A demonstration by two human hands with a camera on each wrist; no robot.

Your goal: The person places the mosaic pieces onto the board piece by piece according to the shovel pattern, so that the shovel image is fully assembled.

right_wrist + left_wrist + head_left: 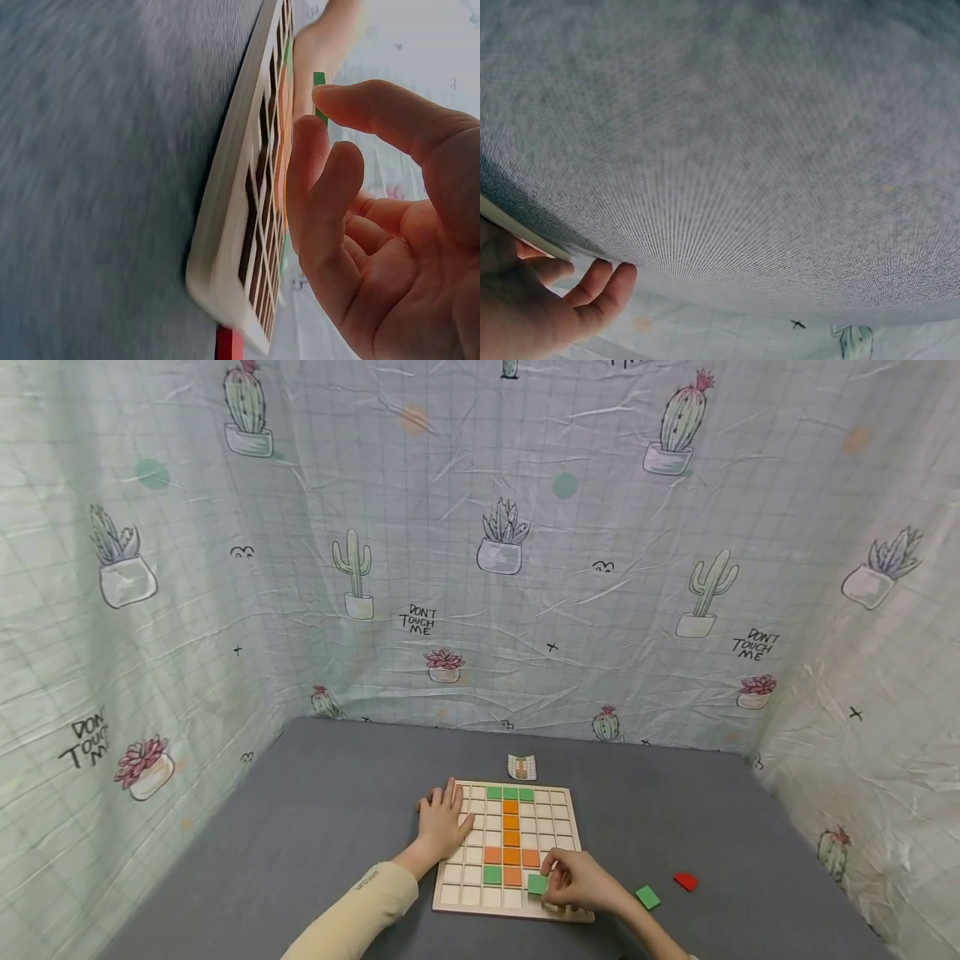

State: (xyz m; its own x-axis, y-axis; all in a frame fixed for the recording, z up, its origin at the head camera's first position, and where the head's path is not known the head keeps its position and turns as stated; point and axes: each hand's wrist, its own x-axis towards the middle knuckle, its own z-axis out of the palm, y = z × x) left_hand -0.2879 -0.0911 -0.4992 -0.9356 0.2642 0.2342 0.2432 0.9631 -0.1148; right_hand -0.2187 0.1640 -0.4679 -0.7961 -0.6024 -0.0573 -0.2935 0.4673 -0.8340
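A square wooden grid board lies on the table, with green and orange square tiles set in some of its cells. The right hand pinches a green tile between thumb and finger over the board's near right part. In the right wrist view that tile is seen edge-on, raised above the board. The left hand rests across the board's left edge with fingers spread. Only part of this left hand shows in the left wrist view, beside the board's edge.
To the right of the board lie a loose green tile and a red piece. Beyond its far edge is a small card with a printed grid pattern. A cactus-print curtain surrounds the grey table.
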